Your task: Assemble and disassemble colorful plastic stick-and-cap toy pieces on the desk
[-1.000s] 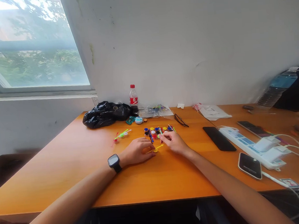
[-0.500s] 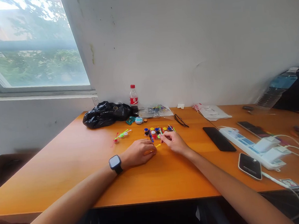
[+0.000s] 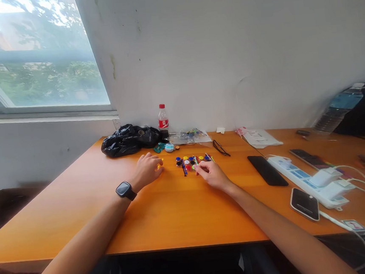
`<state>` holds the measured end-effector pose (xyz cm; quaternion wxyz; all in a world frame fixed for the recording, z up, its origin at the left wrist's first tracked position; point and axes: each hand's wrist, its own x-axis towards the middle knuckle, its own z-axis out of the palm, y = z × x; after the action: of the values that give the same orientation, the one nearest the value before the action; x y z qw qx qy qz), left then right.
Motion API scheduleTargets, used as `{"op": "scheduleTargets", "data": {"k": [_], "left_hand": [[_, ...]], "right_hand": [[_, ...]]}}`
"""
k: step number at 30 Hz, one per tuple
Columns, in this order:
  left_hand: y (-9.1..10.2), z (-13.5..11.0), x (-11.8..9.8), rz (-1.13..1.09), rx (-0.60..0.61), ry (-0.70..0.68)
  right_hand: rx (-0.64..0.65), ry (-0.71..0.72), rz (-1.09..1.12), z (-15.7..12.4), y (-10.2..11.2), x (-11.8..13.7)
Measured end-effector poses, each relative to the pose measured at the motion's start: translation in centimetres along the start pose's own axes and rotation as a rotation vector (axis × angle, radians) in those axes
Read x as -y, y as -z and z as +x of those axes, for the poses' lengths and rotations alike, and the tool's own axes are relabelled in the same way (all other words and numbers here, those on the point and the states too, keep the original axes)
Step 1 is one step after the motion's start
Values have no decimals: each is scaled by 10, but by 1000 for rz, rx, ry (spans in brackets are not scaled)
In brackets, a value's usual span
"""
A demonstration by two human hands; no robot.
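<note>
My left hand [image 3: 147, 170], with a dark smartwatch on its wrist, hovers over the left part of the table with its fingers curled. A small yellow plastic piece [image 3: 160, 166] shows at its fingertips. My right hand [image 3: 214, 176] rests by a group of small round coloured caps, thumb and index finger pinched together. What that pinch holds, if anything, is too small to make out. Among the caps are a white one [image 3: 186, 162], a red one [image 3: 188, 167] and a light green one [image 3: 194, 167] beside my right fingertips. Thin dark blue sticks [image 3: 184, 168] lie across them.
Behind stand a black plastic bag [image 3: 128, 139], a cola bottle [image 3: 163, 120] and a clear bag of small parts [image 3: 190, 135]. A round tin [image 3: 169, 147] sits before them. To the right lie glasses [image 3: 221, 147], a black phone [image 3: 267, 170] and a power strip [image 3: 304, 181] with cables.
My left hand has moved left and away from me with a yellow piece, now covering where green and red pieces lay. My right hand has hardly moved.
</note>
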<state>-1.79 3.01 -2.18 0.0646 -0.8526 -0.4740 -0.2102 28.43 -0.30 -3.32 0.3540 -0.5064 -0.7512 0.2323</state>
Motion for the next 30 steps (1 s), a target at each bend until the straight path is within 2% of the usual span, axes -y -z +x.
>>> {"op": "scheduleTargets", "data": {"k": [2,5,8,11,19,27,30], "left_hand": [[-3,-1,2,31,-25,54],[-10,-5,3,85,-56,242],[-18,-7,3,74,22,341],[-25,-6,6,-16,82,273],[-27,-4,12,-116,78,174],[-27,-5,17,-77,79,200],[-29,-4,16,-39,22,167]], "right_hand": [[-3,6,-15,0,0,0],[-9,12,-27,0,0,1],[-12,2,-31,0,-1,1],[-8,0,-34,0,-1,0],[5,31,-123,-4,1,6],[220,123,-215,-14,1,13],[247,143,-227,-16,1,12]]}}
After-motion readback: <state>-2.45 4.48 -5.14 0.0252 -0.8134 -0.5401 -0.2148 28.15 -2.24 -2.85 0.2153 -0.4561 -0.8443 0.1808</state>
